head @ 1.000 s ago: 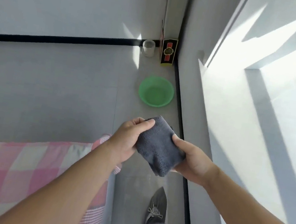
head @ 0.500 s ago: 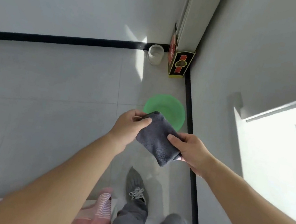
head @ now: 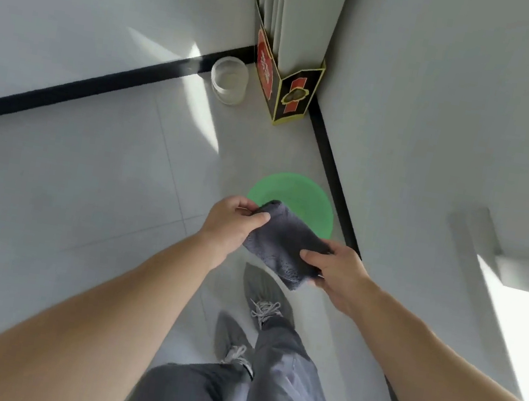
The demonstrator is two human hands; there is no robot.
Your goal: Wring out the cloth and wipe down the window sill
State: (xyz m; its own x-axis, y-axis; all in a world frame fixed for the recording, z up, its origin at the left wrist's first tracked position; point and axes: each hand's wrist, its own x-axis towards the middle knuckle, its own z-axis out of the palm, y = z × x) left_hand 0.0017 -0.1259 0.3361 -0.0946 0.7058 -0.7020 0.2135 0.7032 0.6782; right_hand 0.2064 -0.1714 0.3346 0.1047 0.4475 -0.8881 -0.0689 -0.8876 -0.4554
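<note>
Floor (head: 84, 189): basin (head: 295, 191) below cloth (head: 283, 245), likely catching drips.
Left grip (head: 229, 226): pinches far end.
Right grip (head: 336, 274): pinches near end, for twisting.

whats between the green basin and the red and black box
Nothing; the head view shows only bare pale floor between the green basin and the box.

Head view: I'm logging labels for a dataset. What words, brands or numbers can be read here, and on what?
On the box, red side: vertical gold marks, too blurred to read.
On its black front: red bars and a gold emblem, no legible words.
On the jar, basin and cloth: no text visible.
</note>
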